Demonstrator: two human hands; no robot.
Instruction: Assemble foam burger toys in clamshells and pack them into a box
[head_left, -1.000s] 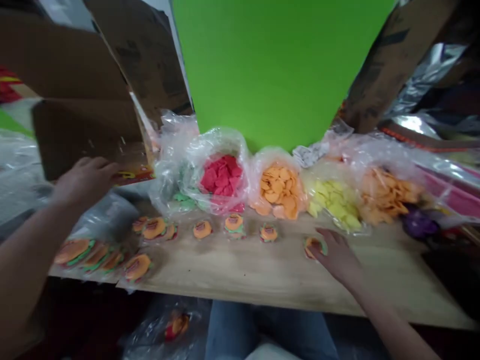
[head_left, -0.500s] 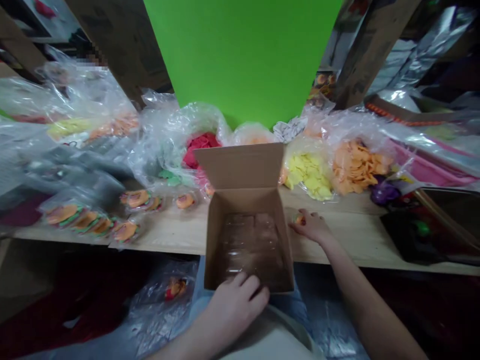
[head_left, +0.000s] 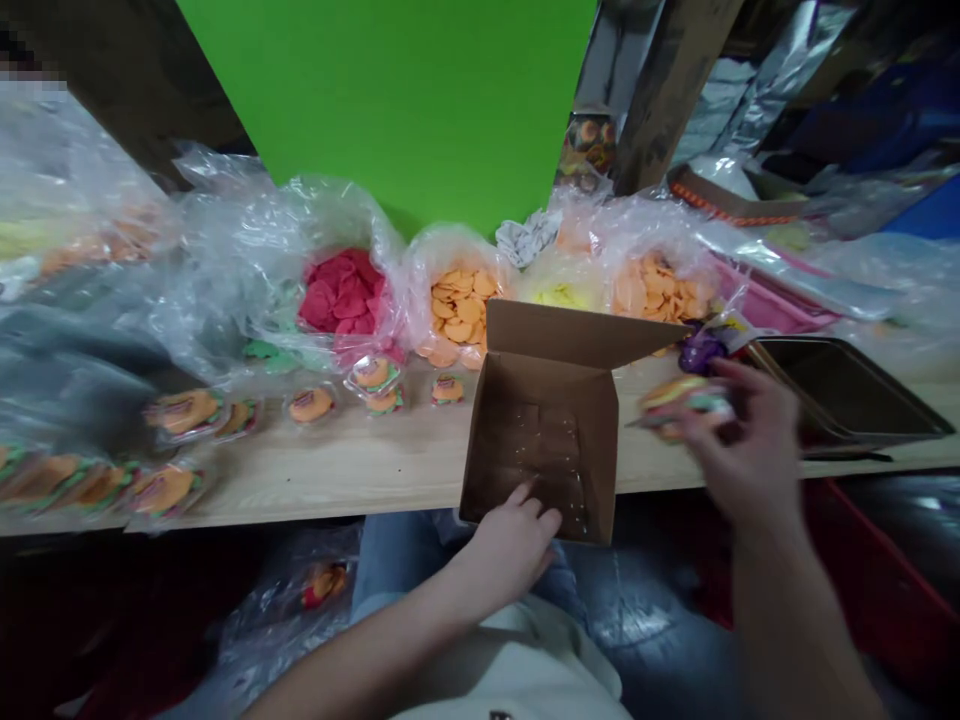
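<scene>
An open brown cardboard box (head_left: 544, 450) stands at the near edge of the wooden table (head_left: 337, 495), its lid upright at the back. A brown, glossy layer lines its bottom. My left hand (head_left: 514, 545) grips the box's front wall, with its fingers over the rim. My right hand (head_left: 731, 440), blurred with motion, is raised to the right of the box. It is shut on a small burger-shaped piece (head_left: 682, 405) with orange, green and pink layers. Several similar pieces, some in clear wrap, lie left of the box, including one (head_left: 448, 390) close to it.
Clear bags of red (head_left: 345, 295), orange (head_left: 457, 305) and yellow (head_left: 559, 295) pieces line the table's back. A purple object (head_left: 701, 350) and a dark tray (head_left: 844, 390) are at right. A green board (head_left: 382, 90) rises behind. Below the table edge lies a plastic bag (head_left: 322, 585).
The box has moved from my left hand's raised hold to the table and slid right. My right hand has lifted the burger-shaped piece off the table. The view has turned right.
</scene>
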